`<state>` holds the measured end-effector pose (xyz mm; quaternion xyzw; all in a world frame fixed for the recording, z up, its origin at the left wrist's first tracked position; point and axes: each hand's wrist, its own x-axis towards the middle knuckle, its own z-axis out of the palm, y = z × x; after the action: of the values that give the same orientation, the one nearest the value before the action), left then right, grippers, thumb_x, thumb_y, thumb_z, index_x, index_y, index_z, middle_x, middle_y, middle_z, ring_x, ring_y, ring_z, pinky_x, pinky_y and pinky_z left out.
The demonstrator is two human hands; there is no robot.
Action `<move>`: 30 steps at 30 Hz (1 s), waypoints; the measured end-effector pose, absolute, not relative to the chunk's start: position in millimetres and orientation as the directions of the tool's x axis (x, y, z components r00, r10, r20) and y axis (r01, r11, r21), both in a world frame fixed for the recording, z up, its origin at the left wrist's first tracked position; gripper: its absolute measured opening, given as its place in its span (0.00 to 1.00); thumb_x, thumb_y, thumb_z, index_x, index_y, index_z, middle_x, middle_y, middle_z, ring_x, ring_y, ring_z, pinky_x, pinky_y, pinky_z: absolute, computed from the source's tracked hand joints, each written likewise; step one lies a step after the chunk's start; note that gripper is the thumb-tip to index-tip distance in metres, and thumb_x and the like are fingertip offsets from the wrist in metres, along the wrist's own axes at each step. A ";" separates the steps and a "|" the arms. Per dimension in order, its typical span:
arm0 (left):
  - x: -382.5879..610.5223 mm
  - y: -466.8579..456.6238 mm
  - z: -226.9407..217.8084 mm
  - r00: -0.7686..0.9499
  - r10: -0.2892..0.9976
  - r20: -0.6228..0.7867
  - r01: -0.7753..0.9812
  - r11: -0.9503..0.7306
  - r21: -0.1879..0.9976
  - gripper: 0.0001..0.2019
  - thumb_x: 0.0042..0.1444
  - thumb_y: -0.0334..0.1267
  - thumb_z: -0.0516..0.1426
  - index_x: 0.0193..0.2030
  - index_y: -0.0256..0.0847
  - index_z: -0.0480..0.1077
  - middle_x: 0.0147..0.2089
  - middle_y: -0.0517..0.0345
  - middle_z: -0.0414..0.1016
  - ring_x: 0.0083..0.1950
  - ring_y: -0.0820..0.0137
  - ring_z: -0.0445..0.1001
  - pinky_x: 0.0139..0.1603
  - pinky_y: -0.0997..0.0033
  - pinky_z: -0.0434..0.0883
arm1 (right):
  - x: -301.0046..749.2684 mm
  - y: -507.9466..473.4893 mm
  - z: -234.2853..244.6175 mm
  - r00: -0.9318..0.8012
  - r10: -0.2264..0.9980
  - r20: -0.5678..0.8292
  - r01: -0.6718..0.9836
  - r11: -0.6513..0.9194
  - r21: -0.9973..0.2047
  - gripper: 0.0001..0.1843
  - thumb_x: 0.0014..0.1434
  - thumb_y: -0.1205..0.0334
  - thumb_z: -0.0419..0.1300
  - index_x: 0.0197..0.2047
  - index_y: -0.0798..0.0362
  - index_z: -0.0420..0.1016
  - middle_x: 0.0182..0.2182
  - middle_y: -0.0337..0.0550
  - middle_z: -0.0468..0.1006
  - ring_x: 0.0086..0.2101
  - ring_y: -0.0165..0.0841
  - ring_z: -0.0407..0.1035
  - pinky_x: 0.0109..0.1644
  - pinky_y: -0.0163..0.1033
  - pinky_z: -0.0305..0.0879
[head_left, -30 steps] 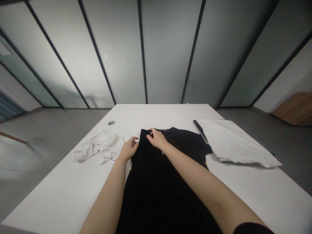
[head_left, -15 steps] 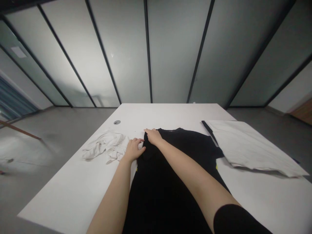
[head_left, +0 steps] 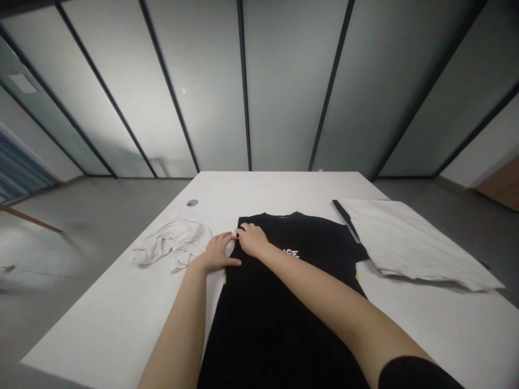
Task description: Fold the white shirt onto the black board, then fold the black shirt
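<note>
A black T-shirt (head_left: 316, 232) lies spread on the white table (head_left: 279, 186), its collar toward the far side. White lettering shows on its chest, partly behind my right forearm, and a bit of yellow shows at each side. My right hand (head_left: 252, 241) rests across my body on the shirt's left shoulder and sleeve, fingers laid over the cloth. At that sleeve's outer edge is my left hand (head_left: 217, 253), thumb and fingers spread apart, the thumb touching the black cloth. The left sleeve is mostly hidden between the hands.
A crumpled white cloth (head_left: 172, 240) lies left of my left hand. On the right, a flat white garment (head_left: 409, 237) rests over something dark. A round grey cable hole (head_left: 192, 203) is set in the table's far left. Frosted glass panels (head_left: 279, 86) stand behind the table.
My right hand has slid slightly toward me from the shoulder's top edge, uncovering the chest lettering. My left hand has opened wider, its thumb lower. The sleeve edge lies flatter.
</note>
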<state>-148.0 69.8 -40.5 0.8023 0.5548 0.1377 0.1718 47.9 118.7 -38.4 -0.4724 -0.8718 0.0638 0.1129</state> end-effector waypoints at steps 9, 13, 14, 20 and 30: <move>-160.4 70.8 -41.7 0.359 0.933 -0.027 0.791 -0.289 0.539 0.34 0.53 0.44 0.68 0.68 0.52 0.71 0.79 0.48 0.59 0.79 0.49 0.57 0.76 0.46 0.59 | 61.2 139.8 -51.3 -0.485 0.868 0.107 0.831 0.496 -0.251 0.31 0.75 0.53 0.46 0.77 0.51 0.61 0.77 0.52 0.56 0.74 0.51 0.50 0.75 0.58 0.46; -158.2 71.0 -42.4 0.333 0.942 0.051 0.776 -0.304 0.552 0.26 0.55 0.36 0.61 0.62 0.50 0.76 0.76 0.49 0.65 0.76 0.53 0.64 0.76 0.48 0.60 | 61.5 145.0 -46.6 -0.457 0.881 0.127 0.844 0.474 -0.252 0.30 0.75 0.53 0.47 0.76 0.49 0.63 0.76 0.50 0.59 0.73 0.51 0.52 0.74 0.58 0.47; -156.2 71.3 -42.5 0.322 0.944 0.076 0.781 -0.310 0.543 0.25 0.55 0.35 0.60 0.60 0.49 0.77 0.75 0.49 0.68 0.75 0.53 0.66 0.76 0.48 0.60 | 61.7 144.7 -44.5 -0.446 0.884 0.141 0.847 0.468 -0.251 0.30 0.74 0.53 0.47 0.75 0.48 0.64 0.76 0.49 0.59 0.73 0.51 0.52 0.74 0.59 0.47; -142.6 74.5 -40.7 0.219 0.962 0.165 0.855 -0.271 0.443 0.12 0.57 0.35 0.59 0.47 0.46 0.80 0.63 0.48 0.78 0.65 0.51 0.74 0.69 0.48 0.66 | 63.1 134.6 -30.3 -0.436 0.869 0.235 0.843 0.485 -0.231 0.24 0.76 0.55 0.46 0.63 0.52 0.75 0.65 0.58 0.73 0.64 0.50 0.63 0.67 0.54 0.55; -144.3 76.7 -40.2 0.222 0.960 0.171 0.862 -0.275 0.425 0.10 0.59 0.36 0.58 0.44 0.45 0.79 0.58 0.47 0.78 0.59 0.51 0.76 0.63 0.49 0.70 | 72.0 99.7 -38.0 -0.490 0.863 0.123 0.826 0.505 -0.251 0.40 0.67 0.34 0.58 0.71 0.54 0.69 0.70 0.61 0.67 0.67 0.54 0.61 0.70 0.55 0.55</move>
<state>-144.3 76.7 -40.2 0.7723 0.5899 0.2025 0.1205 72.0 99.7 -38.0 -0.4914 -0.8594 0.0790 0.1170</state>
